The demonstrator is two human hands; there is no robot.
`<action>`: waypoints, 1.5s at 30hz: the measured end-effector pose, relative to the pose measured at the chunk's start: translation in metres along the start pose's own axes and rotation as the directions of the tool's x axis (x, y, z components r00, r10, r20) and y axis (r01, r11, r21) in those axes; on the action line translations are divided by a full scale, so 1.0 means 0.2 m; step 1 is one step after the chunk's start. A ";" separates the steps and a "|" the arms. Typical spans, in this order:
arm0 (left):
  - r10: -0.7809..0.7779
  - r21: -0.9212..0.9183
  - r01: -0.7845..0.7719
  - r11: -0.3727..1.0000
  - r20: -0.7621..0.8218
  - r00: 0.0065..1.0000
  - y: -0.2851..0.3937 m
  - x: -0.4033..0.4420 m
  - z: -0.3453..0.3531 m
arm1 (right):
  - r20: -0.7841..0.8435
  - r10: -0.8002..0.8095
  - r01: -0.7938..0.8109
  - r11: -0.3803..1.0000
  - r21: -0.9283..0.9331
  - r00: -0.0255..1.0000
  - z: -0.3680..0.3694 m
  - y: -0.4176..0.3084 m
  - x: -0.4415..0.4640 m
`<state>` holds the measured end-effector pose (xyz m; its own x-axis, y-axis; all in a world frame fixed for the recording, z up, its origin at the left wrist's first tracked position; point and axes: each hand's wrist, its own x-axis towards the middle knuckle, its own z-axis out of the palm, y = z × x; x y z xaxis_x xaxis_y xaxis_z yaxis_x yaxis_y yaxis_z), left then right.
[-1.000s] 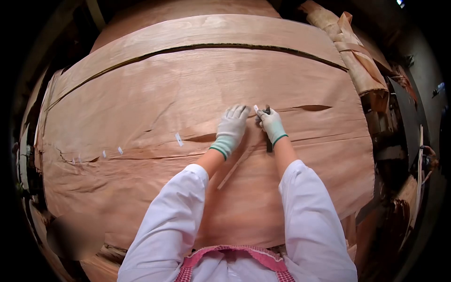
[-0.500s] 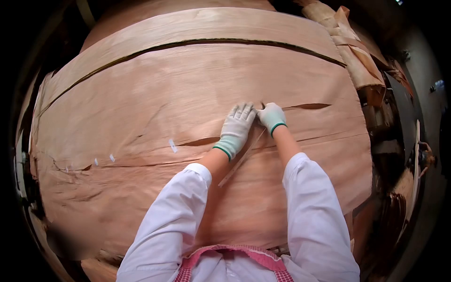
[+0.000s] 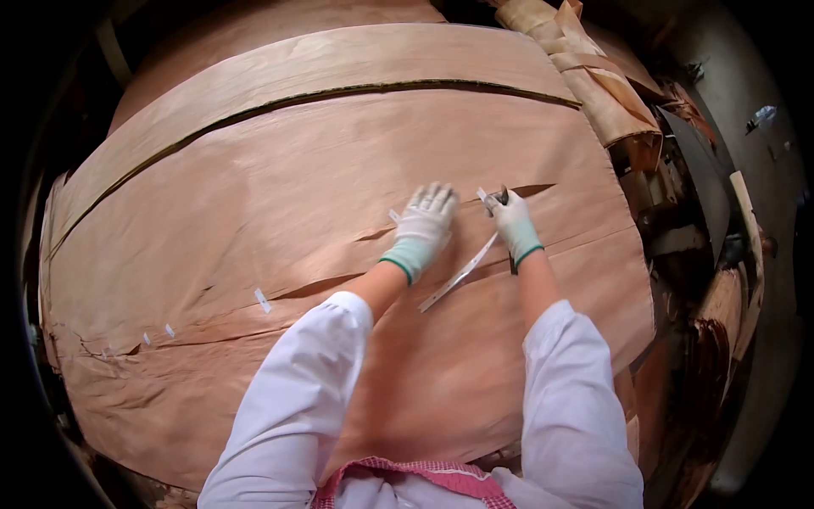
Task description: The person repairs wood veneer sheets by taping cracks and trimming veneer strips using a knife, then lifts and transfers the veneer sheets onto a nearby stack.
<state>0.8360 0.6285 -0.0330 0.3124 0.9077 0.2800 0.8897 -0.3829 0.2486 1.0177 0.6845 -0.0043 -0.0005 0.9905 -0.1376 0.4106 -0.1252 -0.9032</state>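
In the head view, your left hand (image 3: 421, 225), in a white glove with a green cuff, lies palm down, fingers extended and gripping nothing visible, over the broad pinkish-brown wood-veneer sheet (image 3: 339, 161). Your similarly gloved right hand (image 3: 515, 222) is clamped on a small dark tool (image 3: 502, 197) near a dark, narrow split (image 3: 536, 188); a thin white tape strip (image 3: 460, 273) trails below it. You seem to be positioning tape; the next move likely calls for a steady sheet.
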 end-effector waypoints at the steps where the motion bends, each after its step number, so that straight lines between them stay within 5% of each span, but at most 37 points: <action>1: 0.042 -0.050 -0.047 0.998 -0.087 0.995 0.03 0.07 0.04 | 0.038 0.024 -0.021 0.996 -0.084 0.999 -0.02 -0.01 0.07; 4: 0.030 -0.221 0.019 0.975 0.216 0.976 0.13 0.24 0.06 | -0.064 0.118 -0.128 0.679 -0.723 0.991 0.00 0.06 0.25; 5: 0.058 -0.178 -0.024 0.984 0.191 0.980 0.14 0.26 0.13 | -0.020 0.257 -0.198 0.691 -0.695 0.966 -0.04 0.07 0.27; 6: 0.069 -0.108 -0.050 0.993 0.176 0.982 0.16 0.25 0.13 | -0.025 0.197 -0.142 0.607 -0.782 0.980 -0.07 0.12 0.27; 8: 0.072 0.043 -0.080 0.996 0.157 0.985 0.21 0.22 0.05 | 0.022 0.213 -0.187 0.899 -0.397 0.977 -0.09 0.13 0.10; 9: 0.041 0.057 -0.053 0.997 0.199 0.979 0.22 0.23 0.10 | 0.111 0.026 0.019 0.924 -0.382 0.993 -0.11 0.29 0.07; 11: -0.039 0.084 0.021 0.996 0.217 0.975 0.26 0.28 0.14 | 0.065 0.045 -0.038 0.995 -0.097 0.997 -0.05 0.27 -0.09; 12: -0.067 -0.018 0.071 0.997 0.160 0.985 0.25 0.27 0.16 | 0.006 0.299 -0.296 0.940 0.172 0.954 -0.04 0.06 -0.25; 16: -0.130 -0.174 0.098 0.980 -0.183 0.974 0.02 -0.07 0.00 | 0.020 0.170 -0.170 0.951 0.259 0.985 -0.18 -0.22 -0.57; 18: -0.400 -0.280 0.381 0.881 -0.010 0.916 -0.12 -0.32 -0.27 | 0.149 0.133 -0.173 0.941 0.291 0.980 -0.19 -0.56 -0.72; 19: -0.407 -0.193 0.378 0.905 -0.139 0.903 -0.18 -0.45 -0.32 | 0.206 0.129 -0.187 0.936 0.299 0.970 -0.17 -0.66 -0.81; 22: -0.320 -0.118 0.298 0.947 -0.327 0.889 -0.31 -0.68 -0.26 | 0.383 0.147 -0.180 0.982 0.050 0.912 0.14 -0.70 -0.74; 27: -0.274 -0.138 0.239 0.961 -0.371 0.887 -0.35 -0.73 -0.24 | 0.402 -0.027 0.025 1.000 0.011 0.915 0.76 -0.33 -0.40; 30: -0.312 -0.215 0.250 0.944 -0.341 0.887 -0.36 -0.72 -0.26 | 0.403 0.183 -0.082 0.964 -0.254 0.897 0.93 -0.29 -0.27; 33: -0.393 -0.317 0.268 0.910 -0.448 0.803 -0.35 -0.72 -0.24 | 0.332 -0.117 0.328 0.636 -0.699 0.936 0.92 -0.31 -0.31; 34: -0.469 -0.416 0.413 0.810 -0.036 0.883 -0.37 -0.69 -0.34 | 0.342 -0.133 0.336 0.682 -0.650 0.930 0.92 -0.30 -0.34; 35: -0.345 -0.353 0.212 0.911 -0.370 0.863 -0.35 -0.72 -0.30 | 0.351 -0.045 0.300 0.628 -0.718 0.935 0.90 -0.31 -0.34; 36: -0.264 -0.412 0.062 0.909 -0.456 0.850 -0.33 -0.71 -0.36 | 0.326 -0.007 0.261 0.616 -0.743 0.945 0.86 -0.27 -0.31; 37: -0.220 -0.213 0.142 0.967 -0.412 0.884 -0.33 -0.70 -0.29 | 0.334 -0.218 0.392 0.649 -0.653 0.917 0.81 -0.12 -0.24; 38: -0.235 -0.164 0.196 0.967 -0.266 0.935 -0.34 -0.68 -0.22 | 0.350 -0.169 0.375 0.620 -0.689 0.921 0.78 -0.17 -0.27; 39: -0.243 -0.114 0.222 0.968 -0.230 0.942 -0.32 -0.63 -0.18 | 0.390 -0.001 0.269 0.727 -0.632 0.921 0.72 -0.24 -0.30; 41: -0.257 -0.042 0.255 0.966 -0.083 0.963 -0.31 -0.60 -0.16 | 0.433 0.047 -0.037 0.999 -0.032 0.900 0.69 -0.13 -0.43; 42: -0.257 -0.017 0.258 0.966 0.019 0.966 -0.31 -0.58 -0.18 | 0.529 0.179 -0.186 0.982 -0.039 0.830 0.65 -0.10 -0.45; 45: -0.297 0.198 0.269 0.943 0.126 0.947 -0.22 -0.52 -0.12 | 0.375 0.240 -0.300 0.948 0.110 0.896 0.58 -0.06 -0.64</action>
<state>0.7557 0.5472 -0.0508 0.0739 0.9945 0.0745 0.9885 -0.0829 0.1262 0.9076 0.5522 -0.0217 -0.2441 0.8356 -0.4921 0.2887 -0.4218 -0.8595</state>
